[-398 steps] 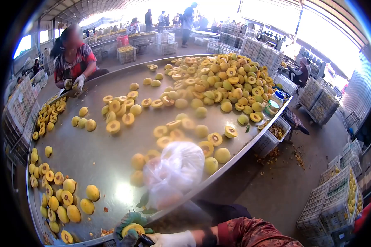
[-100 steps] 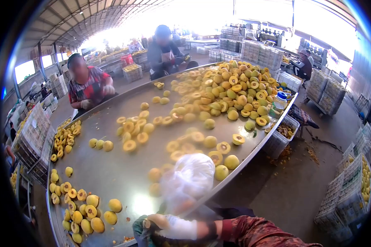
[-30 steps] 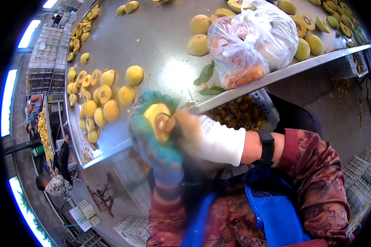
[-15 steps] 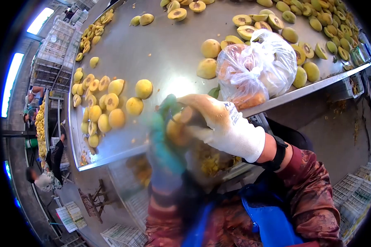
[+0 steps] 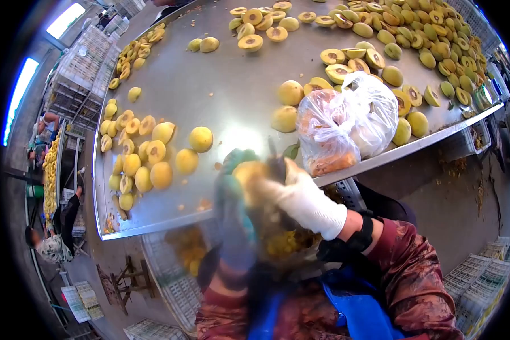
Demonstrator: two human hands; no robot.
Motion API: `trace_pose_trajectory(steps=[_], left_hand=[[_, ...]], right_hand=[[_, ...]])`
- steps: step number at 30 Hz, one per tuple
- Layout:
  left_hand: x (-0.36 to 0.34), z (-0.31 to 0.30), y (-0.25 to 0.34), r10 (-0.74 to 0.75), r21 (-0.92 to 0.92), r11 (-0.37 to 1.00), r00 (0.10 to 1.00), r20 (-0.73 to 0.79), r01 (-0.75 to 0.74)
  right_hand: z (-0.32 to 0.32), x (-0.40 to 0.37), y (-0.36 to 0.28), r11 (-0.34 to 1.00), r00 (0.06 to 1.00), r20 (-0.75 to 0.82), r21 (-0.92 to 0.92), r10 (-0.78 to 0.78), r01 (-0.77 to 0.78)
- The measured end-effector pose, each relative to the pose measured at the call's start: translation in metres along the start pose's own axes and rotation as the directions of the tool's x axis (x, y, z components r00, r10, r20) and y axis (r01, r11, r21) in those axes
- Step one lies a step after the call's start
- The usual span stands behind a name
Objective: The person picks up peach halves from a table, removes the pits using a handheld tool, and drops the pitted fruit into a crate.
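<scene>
My left hand [image 5: 235,192], in a green and grey glove smeared by motion, is closed around a yellow peach [image 5: 249,174] just off the table's front edge. My right hand [image 5: 303,198], in a white glove stained on the fingers, presses against the same fruit. A dark tool [image 5: 276,165] shows in its grip; blur hides the tool's working end. Beyond the hands, a group of yellow peach halves [image 5: 156,151] lies on the metal table [image 5: 209,105] to the left. Right of my right hand sits a knotted clear plastic bag [image 5: 374,127] with orange-brown contents.
A large heap of peach halves [image 5: 436,34] covers the table's far right. Below the front edge, a crate [image 5: 167,266] holds yellow pieces, partly hidden by my arms. Stacked white crates [image 5: 76,73] and a person in a patterned top [image 5: 54,249] are at the left.
The view has shifted slightly. The peach now shows more of its yellow surface between my hands, and the dark tool points more upright. Both hands remain together.
</scene>
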State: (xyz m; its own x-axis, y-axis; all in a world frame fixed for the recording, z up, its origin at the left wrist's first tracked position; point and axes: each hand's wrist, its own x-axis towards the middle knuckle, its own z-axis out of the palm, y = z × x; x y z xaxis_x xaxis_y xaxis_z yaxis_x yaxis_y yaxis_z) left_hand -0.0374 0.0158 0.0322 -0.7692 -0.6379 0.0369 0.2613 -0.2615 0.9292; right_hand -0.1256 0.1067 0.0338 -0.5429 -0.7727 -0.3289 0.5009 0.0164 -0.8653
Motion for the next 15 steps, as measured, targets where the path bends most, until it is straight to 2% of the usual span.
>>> trace_pose_trajectory(steps=[1, 2, 3, 5, 6, 9, 12, 14, 15], left_hand=[[0.003, -0.007, -0.004, -0.025, -0.058, 0.998, 1.0, 0.006, 0.025], [0.006, -0.015, -0.007, 0.012, 0.037, 0.999, 1.0, 0.012, -0.013], [0.01, -0.023, -0.01, 0.049, 0.131, 0.99, 0.999, 0.017, -0.051], [0.012, -0.021, 0.0, -0.141, -0.203, 0.97, 0.989, -0.039, 0.131], [0.013, -0.022, -0.004, -0.124, -0.225, 0.969, 0.989, -0.079, 0.104], [0.009, -0.017, -0.001, -0.049, -0.071, 0.997, 0.996, -0.075, 0.044], [0.006, -0.014, -0.005, 0.074, 0.086, 0.994, 0.995, -0.067, -0.068], [0.004, -0.016, -0.007, 0.161, 0.227, 0.963, 0.986, -0.042, -0.148], [0.003, -0.017, -0.007, 0.155, 0.202, 0.969, 0.987, -0.04, -0.144]], right_hand=[[0.005, -0.004, 0.003, 0.992, 1.0, -0.011, -0.125, -0.012, 0.01], [0.003, -0.009, 0.0, 0.906, 0.999, 0.043, -0.422, 0.0, 0.018], [0.001, -0.01, 0.01, 0.843, 0.985, 0.077, -0.509, -0.157, 0.174], [0.0, -0.006, 0.026, 0.624, 0.876, 0.183, -0.638, -0.447, 0.452], [-0.003, -0.008, 0.029, 0.643, 0.928, 0.168, -0.68, -0.334, 0.354], [-0.004, -0.011, 0.024, 0.637, 0.948, 0.185, -0.705, -0.258, 0.31], [-0.004, -0.008, 0.031, 0.622, 0.928, 0.207, -0.693, -0.311, 0.363], [-0.004, -0.008, 0.036, 0.681, 0.916, 0.241, -0.613, -0.322, 0.401], [-0.004, -0.007, 0.038, 0.707, 0.909, 0.259, -0.57, -0.328, 0.418]])
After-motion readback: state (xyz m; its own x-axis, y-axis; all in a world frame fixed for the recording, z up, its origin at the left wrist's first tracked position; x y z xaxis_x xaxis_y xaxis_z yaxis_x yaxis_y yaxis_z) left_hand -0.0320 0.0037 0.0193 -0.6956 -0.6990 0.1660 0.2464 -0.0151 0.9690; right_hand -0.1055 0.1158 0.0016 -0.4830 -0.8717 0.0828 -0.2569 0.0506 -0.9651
